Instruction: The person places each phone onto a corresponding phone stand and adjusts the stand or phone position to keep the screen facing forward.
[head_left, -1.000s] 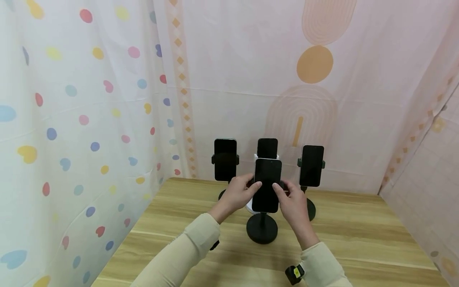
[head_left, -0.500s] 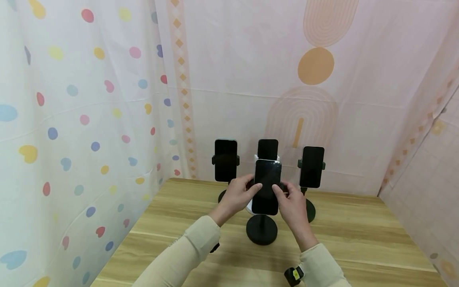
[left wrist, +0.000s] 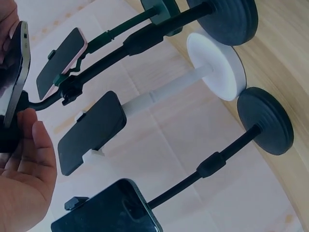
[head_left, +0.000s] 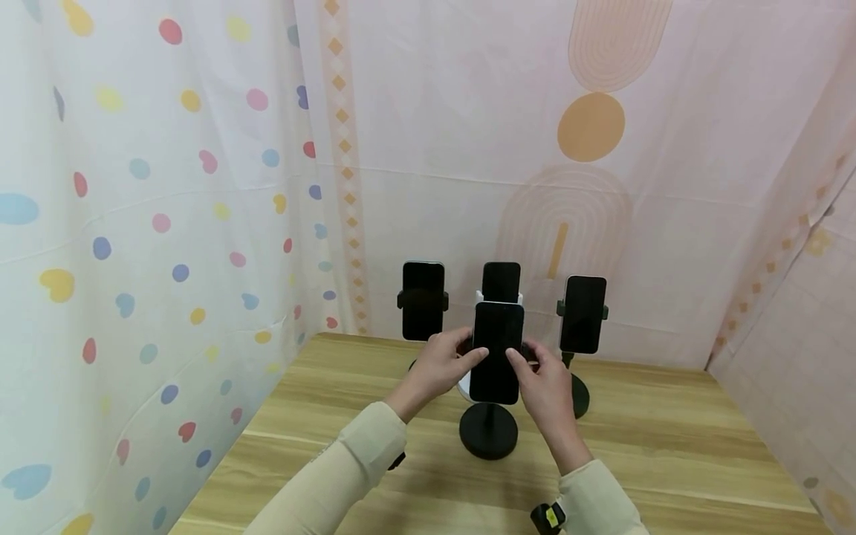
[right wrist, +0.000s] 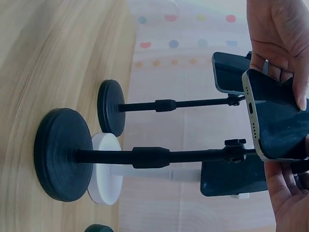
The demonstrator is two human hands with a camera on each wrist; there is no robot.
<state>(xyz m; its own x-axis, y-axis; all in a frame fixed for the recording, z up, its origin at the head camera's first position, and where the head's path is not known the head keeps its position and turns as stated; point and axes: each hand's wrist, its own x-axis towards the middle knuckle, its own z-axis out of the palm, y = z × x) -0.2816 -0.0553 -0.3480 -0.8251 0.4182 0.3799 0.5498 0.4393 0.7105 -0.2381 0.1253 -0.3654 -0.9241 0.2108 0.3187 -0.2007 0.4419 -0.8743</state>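
Observation:
A smartphone [head_left: 496, 327] with a black screen stands upright at the top of the nearest black phone stand [head_left: 488, 432]. From its left side my left hand [head_left: 438, 362] grips it, thumb on the screen and fingers reaching behind. My right hand [head_left: 545, 380] does the same on the right edge, its thumb close to the other. In the right wrist view, the phone's [right wrist: 276, 121] bottom edge with port and speaker holes faces the camera. The stand's pole [right wrist: 193, 157] runs up to a joint behind the phone. Fingers and phone largely hide the clamp.
Behind, more phones sit in stands: one on a black stand [left wrist: 239, 140] at left, one on a white stand [left wrist: 217, 65] in the middle, one on a dark green stand [head_left: 580, 397] at right. The wooden table [head_left: 655, 453] meets patterned curtains [head_left: 428, 215] on three sides.
Everything sits slightly lower in the head view. A reflection on the held smartphone's screen half a second ago is gone, its tilt slightly different. Both hands keep their grip.

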